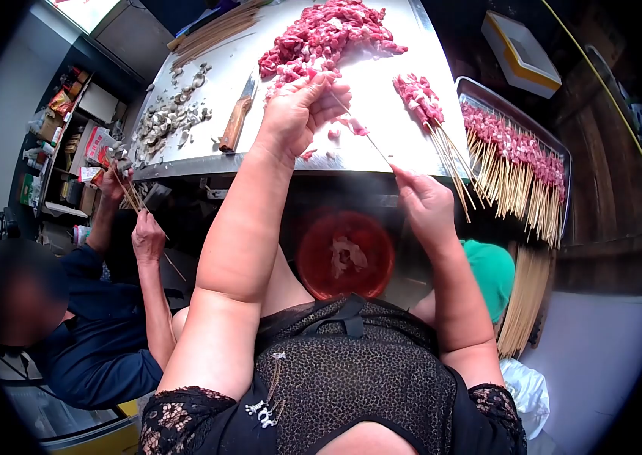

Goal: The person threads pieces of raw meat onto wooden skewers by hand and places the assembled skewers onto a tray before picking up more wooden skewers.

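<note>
My right hand (423,201) pinches the blunt end of a thin bamboo skewer (378,150). A piece of raw meat (357,127) is threaded partway along it. At the skewer's far end is my left hand (302,114), palm turned up and fingers curled, with pink meat at the thumb and fingertips. It is at the near edge of a heap of cut raw meat (336,34) on the white tabletop (218,57). A wooden-handled knife (237,125) lies left of my left hand. Loaded meat skewers (421,102) lie right of the heap.
A metal tray (566,163) of finished skewers stands at right, beside a white-and-yellow box (522,53). Bare skewers (218,30) and greyish pieces (173,114) lie at left. A red basin (345,254) is below. At left, a co-worker's hands (148,235) hold skewers.
</note>
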The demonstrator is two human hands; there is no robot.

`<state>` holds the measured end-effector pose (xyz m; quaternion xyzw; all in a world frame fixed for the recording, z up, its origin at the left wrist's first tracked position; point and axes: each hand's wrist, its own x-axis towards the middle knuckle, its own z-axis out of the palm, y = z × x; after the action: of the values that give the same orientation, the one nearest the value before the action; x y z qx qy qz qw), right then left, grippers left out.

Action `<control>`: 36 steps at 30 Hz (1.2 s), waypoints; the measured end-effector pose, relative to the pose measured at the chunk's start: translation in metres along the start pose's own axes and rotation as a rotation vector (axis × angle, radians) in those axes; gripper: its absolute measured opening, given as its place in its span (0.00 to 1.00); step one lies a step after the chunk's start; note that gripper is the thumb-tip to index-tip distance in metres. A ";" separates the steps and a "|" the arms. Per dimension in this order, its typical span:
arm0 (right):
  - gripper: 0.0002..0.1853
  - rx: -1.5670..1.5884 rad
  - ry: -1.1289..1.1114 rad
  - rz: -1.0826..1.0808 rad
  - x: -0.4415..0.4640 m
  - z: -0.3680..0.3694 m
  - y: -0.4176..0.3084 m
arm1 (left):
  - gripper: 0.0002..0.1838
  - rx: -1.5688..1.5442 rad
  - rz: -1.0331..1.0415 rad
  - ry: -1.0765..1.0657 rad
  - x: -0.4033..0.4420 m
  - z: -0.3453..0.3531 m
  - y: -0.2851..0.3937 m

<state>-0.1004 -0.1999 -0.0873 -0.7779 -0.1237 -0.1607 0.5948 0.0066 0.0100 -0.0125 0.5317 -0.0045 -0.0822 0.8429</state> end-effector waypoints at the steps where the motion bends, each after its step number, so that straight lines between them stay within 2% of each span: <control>1: 0.14 -0.017 0.017 -0.035 0.000 0.000 0.001 | 0.14 -0.002 -0.001 0.000 -0.001 0.000 0.000; 8: 0.14 -0.051 0.005 -0.037 0.000 0.000 -0.003 | 0.13 -0.010 -0.070 -0.042 -0.008 0.007 -0.001; 10: 0.14 -0.008 -0.016 0.062 0.001 -0.001 -0.003 | 0.13 0.013 -0.074 -0.050 -0.010 0.006 0.000; 20: 0.14 0.010 -0.023 0.032 0.005 0.002 -0.005 | 0.15 0.014 -0.142 -0.161 -0.010 0.006 0.000; 22: 0.14 0.051 -0.053 0.131 0.008 0.003 -0.011 | 0.16 -0.008 -0.150 -0.164 -0.010 0.008 -0.004; 25: 0.13 0.230 -0.023 0.216 0.011 0.008 -0.011 | 0.15 0.126 -0.151 -0.171 -0.008 0.010 -0.008; 29: 0.13 0.316 -0.016 0.230 0.012 0.009 -0.008 | 0.16 0.164 -0.186 -0.214 -0.010 0.011 -0.002; 31: 0.13 0.426 0.011 0.274 0.012 0.010 -0.006 | 0.15 0.440 -0.149 -0.207 -0.011 0.008 -0.002; 36: 0.13 0.605 0.051 0.304 0.010 0.010 -0.004 | 0.12 0.599 -0.028 -0.232 -0.014 0.002 -0.002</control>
<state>-0.0917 -0.1887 -0.0820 -0.5713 -0.0335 -0.0456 0.8188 -0.0077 0.0089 -0.0121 0.7433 -0.1173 -0.1489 0.6415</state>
